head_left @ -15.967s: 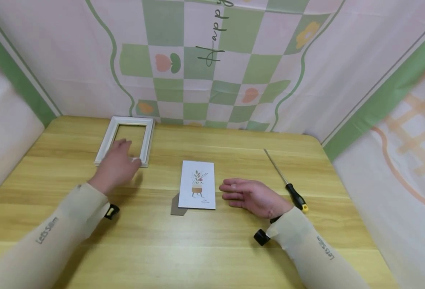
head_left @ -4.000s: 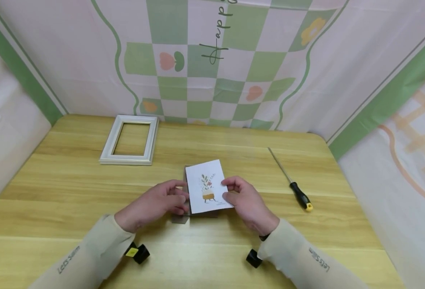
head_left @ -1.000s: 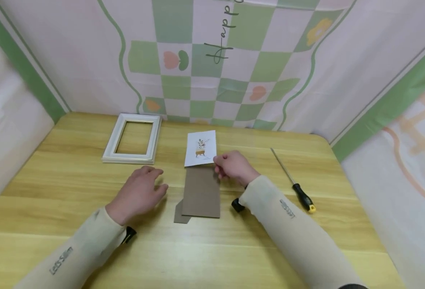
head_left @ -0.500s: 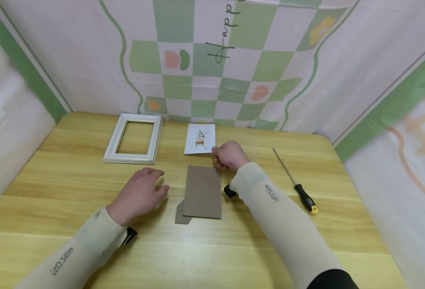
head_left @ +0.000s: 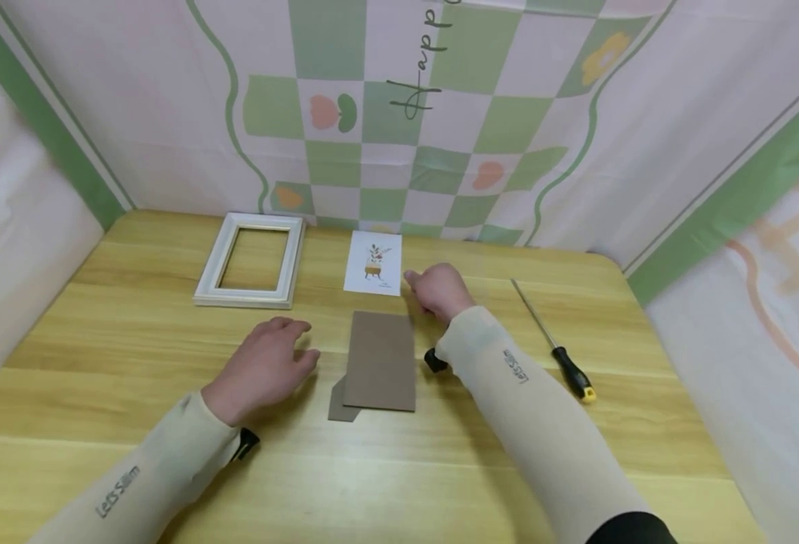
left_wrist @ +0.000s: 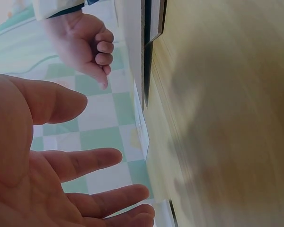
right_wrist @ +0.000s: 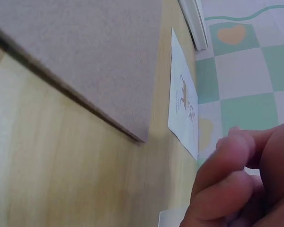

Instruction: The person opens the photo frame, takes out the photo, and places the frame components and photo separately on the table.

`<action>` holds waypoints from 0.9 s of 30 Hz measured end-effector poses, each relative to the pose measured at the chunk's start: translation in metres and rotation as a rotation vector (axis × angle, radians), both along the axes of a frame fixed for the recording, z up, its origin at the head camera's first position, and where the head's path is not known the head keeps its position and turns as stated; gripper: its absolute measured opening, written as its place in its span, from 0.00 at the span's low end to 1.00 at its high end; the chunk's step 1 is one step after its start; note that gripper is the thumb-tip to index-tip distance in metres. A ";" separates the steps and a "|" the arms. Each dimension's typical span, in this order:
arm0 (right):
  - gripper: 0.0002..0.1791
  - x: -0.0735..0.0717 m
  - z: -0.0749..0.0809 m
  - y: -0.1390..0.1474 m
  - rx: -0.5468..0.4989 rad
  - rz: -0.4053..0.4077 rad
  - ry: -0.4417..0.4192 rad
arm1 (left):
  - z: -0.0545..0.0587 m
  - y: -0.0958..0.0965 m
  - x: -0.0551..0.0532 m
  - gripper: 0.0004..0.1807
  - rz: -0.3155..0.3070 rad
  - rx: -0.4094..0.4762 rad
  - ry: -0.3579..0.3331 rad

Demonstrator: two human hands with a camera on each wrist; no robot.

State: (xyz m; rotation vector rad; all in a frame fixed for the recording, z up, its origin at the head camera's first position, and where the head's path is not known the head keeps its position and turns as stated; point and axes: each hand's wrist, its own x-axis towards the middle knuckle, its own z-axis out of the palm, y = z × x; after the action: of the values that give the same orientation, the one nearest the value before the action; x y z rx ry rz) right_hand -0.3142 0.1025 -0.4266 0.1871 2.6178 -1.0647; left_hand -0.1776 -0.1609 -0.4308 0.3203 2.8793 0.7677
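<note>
A white card [head_left: 373, 263] printed with a potted plant lies flat near the back of the table. Just right of it is my right hand [head_left: 438, 291], fingers curled and apart from the card; the left wrist view shows nothing in this hand [left_wrist: 85, 45]. In front of the card lies a grey-brown board [head_left: 380, 363], with a smaller angled flap [head_left: 341, 400] of the same colour showing from under its lower left. My left hand [head_left: 262, 366] hovers left of the board, thumb and fingers spread, holding nothing.
A white picture frame [head_left: 284, 261] with an open middle lies at the back left. On the right is a screwdriver [head_left: 572, 370] with a black and yellow handle. Patterned cloth [head_left: 386, 159] hangs behind the table [head_left: 291, 483]. A pale flat edge [right_wrist: 173, 217] shows below the right hand.
My right hand carried the white card from the board to the back of the table and has let go of it. The board is now uncovered. My left hand has hardly moved over the last second.
</note>
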 end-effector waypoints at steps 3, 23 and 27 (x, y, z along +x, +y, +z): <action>0.33 0.006 0.000 0.003 -0.033 0.015 0.016 | 0.000 0.001 -0.001 0.30 -0.014 0.007 -0.003; 0.20 0.096 -0.009 0.033 -0.368 0.043 -0.110 | -0.015 0.012 0.008 0.26 -0.348 0.126 -0.090; 0.22 0.109 -0.010 0.031 -0.431 0.054 -0.129 | -0.017 0.016 0.007 0.28 -0.359 0.131 -0.086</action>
State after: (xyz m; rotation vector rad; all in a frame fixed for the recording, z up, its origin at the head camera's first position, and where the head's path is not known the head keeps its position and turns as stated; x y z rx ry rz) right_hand -0.2055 0.1339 -0.4365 0.0818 2.2047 -1.5080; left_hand -0.1703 -0.1452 -0.4481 0.7735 2.5880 0.8752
